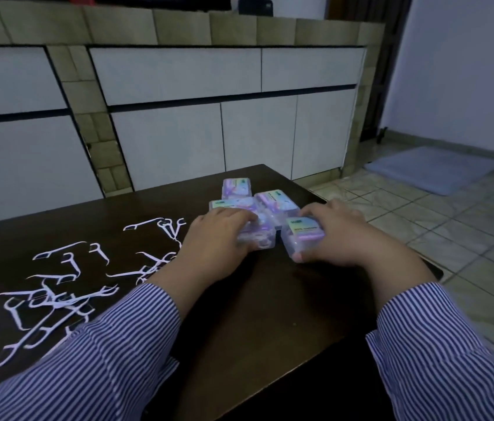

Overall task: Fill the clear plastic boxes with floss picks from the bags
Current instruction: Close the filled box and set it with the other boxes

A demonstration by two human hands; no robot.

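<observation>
1. Head view: dark wooden table [239, 299] w/ a cluster of clear plastic boxes at its far right part.
2. Left hand [215, 238] lay over the near-left box [257, 241], fingers curled over its top, gripping it; floss picks visible inside.
3. Right hand [336, 235] held the near-right box [300, 235], thumb at its near corner, fingers over the far side.
4. Two more boxes behind: middle box [276, 202] and far box [236, 186], both lids shut, touching the cluster.
5. Loose floss picks [54, 287], white, scattered on table left of left hand; some overlapped.
6. Both forearms in striped sleeves [103, 360].
7. Bkgd: white cabinet doors [179, 74], tiled floor [467, 238], grey mat [433, 168] at right.
</observation>
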